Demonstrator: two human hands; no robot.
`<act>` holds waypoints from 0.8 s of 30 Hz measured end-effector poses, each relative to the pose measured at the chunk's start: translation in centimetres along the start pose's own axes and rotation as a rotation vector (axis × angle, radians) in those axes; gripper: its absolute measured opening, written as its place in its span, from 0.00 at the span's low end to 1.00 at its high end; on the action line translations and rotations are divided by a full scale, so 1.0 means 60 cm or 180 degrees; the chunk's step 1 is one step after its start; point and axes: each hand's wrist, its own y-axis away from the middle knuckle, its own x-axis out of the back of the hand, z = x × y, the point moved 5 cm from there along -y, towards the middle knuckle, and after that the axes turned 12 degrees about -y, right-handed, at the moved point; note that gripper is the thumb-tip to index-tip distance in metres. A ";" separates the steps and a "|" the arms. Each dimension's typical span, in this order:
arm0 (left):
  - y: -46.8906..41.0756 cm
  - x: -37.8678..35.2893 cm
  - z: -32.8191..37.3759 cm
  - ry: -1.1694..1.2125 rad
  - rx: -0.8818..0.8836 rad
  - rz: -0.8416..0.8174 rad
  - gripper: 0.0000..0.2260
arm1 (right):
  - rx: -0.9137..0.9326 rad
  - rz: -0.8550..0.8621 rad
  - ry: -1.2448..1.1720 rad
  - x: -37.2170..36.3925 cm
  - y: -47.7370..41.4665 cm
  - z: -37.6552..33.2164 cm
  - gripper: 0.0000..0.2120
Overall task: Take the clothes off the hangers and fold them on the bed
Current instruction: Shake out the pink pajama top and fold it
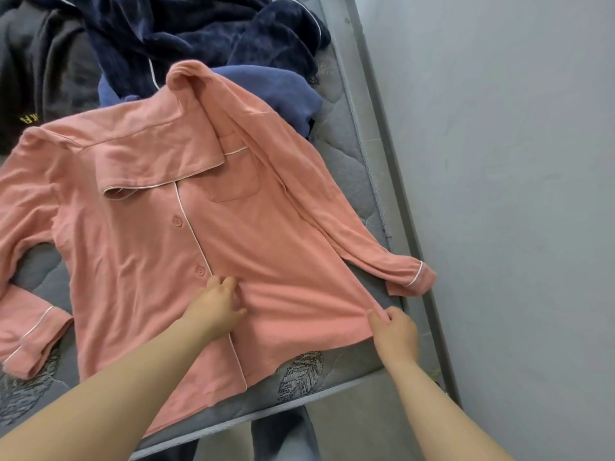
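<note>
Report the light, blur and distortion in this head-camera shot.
Head view: soft, even light, no glare, only faint shadows under the pink shirt; wide-angle bend tilts the bed edge and wall; the left hand and right hand look slightly soft; the navy garment loses detail in the dark.

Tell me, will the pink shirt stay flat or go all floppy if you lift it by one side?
Probably floppy: the pink shirt creases softly where the right hand pinches its edge. Likely light, too: the thin sleeve lies limp across the mattress edge.
</note>
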 end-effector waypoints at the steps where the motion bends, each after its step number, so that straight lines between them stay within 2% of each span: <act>1: -0.001 0.000 0.001 -0.0035 0.0011 -0.0001 0.25 | 0.0096 -0.0047 0.0211 -0.003 0.000 -0.008 0.08; 2: -0.001 0.002 0.002 -0.0073 0.0011 0.0014 0.22 | 0.0214 -0.0044 0.0412 -0.006 0.001 -0.016 0.08; 3: -0.001 0.007 0.003 -0.0097 -0.0007 0.0057 0.20 | 0.0338 0.0038 0.0545 -0.009 0.003 -0.026 0.11; 5: 0.000 0.027 0.010 -0.0073 -0.0104 0.0281 0.17 | 0.0716 0.0250 0.0456 -0.009 0.005 -0.059 0.13; 9: -0.001 0.121 0.038 0.0092 -0.0435 0.1039 0.14 | 0.1501 -0.0010 0.0252 -0.034 -0.007 -0.160 0.06; 12: -0.012 0.217 0.061 0.0055 -0.0707 0.1604 0.13 | 0.1885 0.0159 0.0439 -0.048 -0.038 -0.239 0.10; 14: -0.026 0.282 0.074 -0.0110 -0.0904 0.1961 0.13 | 0.1883 0.0141 0.0826 -0.062 -0.063 -0.273 0.18; 17: -0.050 0.357 0.092 -0.0559 -0.1164 0.2276 0.16 | 0.1370 -0.0267 0.1471 -0.086 -0.098 -0.279 0.28; 18: -0.058 0.373 0.097 -0.0696 -0.1184 0.2295 0.19 | 0.1283 -0.0314 0.1574 -0.091 -0.105 -0.277 0.27; 21: -0.089 0.400 0.109 -0.1016 -0.1149 0.2274 0.29 | 0.1426 -0.0161 0.1654 -0.088 -0.124 -0.283 0.13; 22: -0.099 0.405 0.111 -0.1113 -0.1131 0.2251 0.30 | 0.1475 -0.0134 0.1572 -0.083 -0.130 -0.288 0.10; 24: -0.117 0.418 0.110 -0.1281 -0.1068 0.2303 0.28 | 0.1427 -0.0014 0.0904 -0.059 -0.145 -0.301 0.08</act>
